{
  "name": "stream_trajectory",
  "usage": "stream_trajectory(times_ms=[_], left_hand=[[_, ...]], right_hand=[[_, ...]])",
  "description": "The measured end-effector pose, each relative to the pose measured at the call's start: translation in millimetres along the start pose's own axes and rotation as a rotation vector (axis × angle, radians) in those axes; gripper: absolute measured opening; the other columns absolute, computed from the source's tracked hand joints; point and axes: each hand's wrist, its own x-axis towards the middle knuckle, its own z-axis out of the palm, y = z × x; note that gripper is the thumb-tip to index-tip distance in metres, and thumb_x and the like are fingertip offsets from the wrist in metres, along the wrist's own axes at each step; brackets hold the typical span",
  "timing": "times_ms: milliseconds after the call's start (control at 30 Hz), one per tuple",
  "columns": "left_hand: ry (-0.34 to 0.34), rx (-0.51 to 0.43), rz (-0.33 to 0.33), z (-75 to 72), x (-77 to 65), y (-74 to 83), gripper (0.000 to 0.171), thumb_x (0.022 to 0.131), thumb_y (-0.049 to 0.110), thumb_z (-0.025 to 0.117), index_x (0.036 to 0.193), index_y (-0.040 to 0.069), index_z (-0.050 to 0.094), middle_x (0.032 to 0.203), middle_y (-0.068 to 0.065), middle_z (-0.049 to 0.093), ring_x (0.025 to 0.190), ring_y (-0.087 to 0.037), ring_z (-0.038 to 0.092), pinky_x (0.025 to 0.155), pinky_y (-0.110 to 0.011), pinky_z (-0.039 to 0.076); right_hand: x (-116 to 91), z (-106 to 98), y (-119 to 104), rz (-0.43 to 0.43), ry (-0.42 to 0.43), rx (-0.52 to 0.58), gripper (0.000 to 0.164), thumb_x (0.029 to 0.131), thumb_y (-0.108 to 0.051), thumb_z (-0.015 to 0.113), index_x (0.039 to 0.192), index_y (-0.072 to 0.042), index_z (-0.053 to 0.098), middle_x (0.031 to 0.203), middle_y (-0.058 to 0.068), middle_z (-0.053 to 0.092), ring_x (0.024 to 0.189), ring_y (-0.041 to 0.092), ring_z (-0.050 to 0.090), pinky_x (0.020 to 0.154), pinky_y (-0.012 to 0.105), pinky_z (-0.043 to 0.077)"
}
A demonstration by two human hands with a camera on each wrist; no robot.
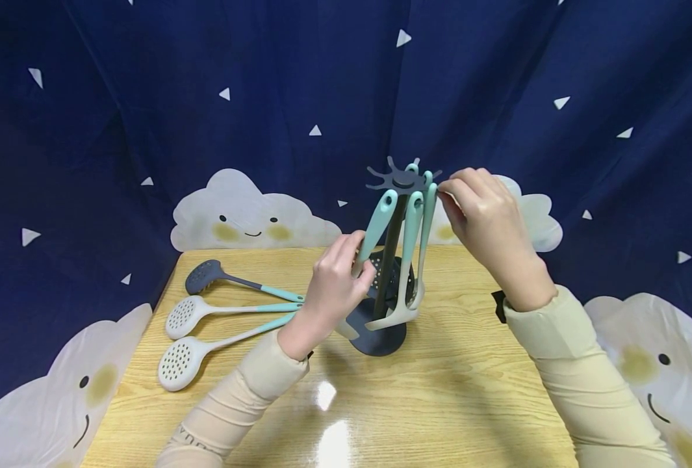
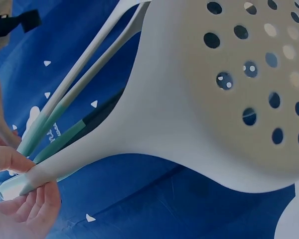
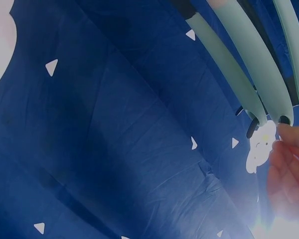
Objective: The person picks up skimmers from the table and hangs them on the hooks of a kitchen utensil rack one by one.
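My left hand (image 1: 335,279) grips the pale skimmer (image 2: 159,109) near where its white shaft meets the teal handle. In the left wrist view its perforated head is large; in the head view that head is mostly behind my hand. The handle's top leans close to the dark utensil rack (image 1: 389,260), on the front left side. My right hand (image 1: 486,211) is at the right of the rack's top. Its thumb and fingertips pinch the tip of a rack hook (image 3: 284,120), beside the end of a hanging teal handle (image 3: 259,59).
Several teal-handled utensils hang on the rack, including a pale one (image 1: 412,227) at the front. On the wooden table (image 1: 451,403), to the left, lie a dark utensil (image 1: 204,276) and two pale skimmers (image 1: 179,364). A blue curtain (image 1: 299,65) stands behind.
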Motion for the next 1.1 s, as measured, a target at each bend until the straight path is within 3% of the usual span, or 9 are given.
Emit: stream_trajectory(times_ms=[467, 1100], left_hand=[[-0.012, 0.02, -0.025, 9.6, -0.2, 0.0, 0.032, 0.069, -0.003, 0.06, 0.101, -0.006, 0.057, 0.083, -0.012, 0.058, 0.063, -0.018, 0.053, 0.055, -0.027, 0.048], [-0.055, -0.068, -0.073, 25.2, -2.4, -0.4, 0.033, 0.072, -0.004, 0.062, 0.104, -0.007, 0.054, 0.081, -0.012, 0.055, 0.064, -0.017, 0.057, 0.056, -0.019, 0.047]], right_hand=[[0.4, -1.1, 3.5, -0.037, -0.035, -0.022, 0.005, 0.083, 0.005, 0.055, 0.086, 0.006, 0.06, 0.082, 0.015, 0.058, 0.073, 0.03, 0.052, 0.062, 0.037, 0.044], [0.9, -0.3, 2.1, -0.03, -0.028, -0.033, 0.006, 0.079, 0.009, 0.058, 0.085, 0.007, 0.06, 0.08, 0.017, 0.058, 0.07, 0.031, 0.051, 0.059, 0.036, 0.043]])
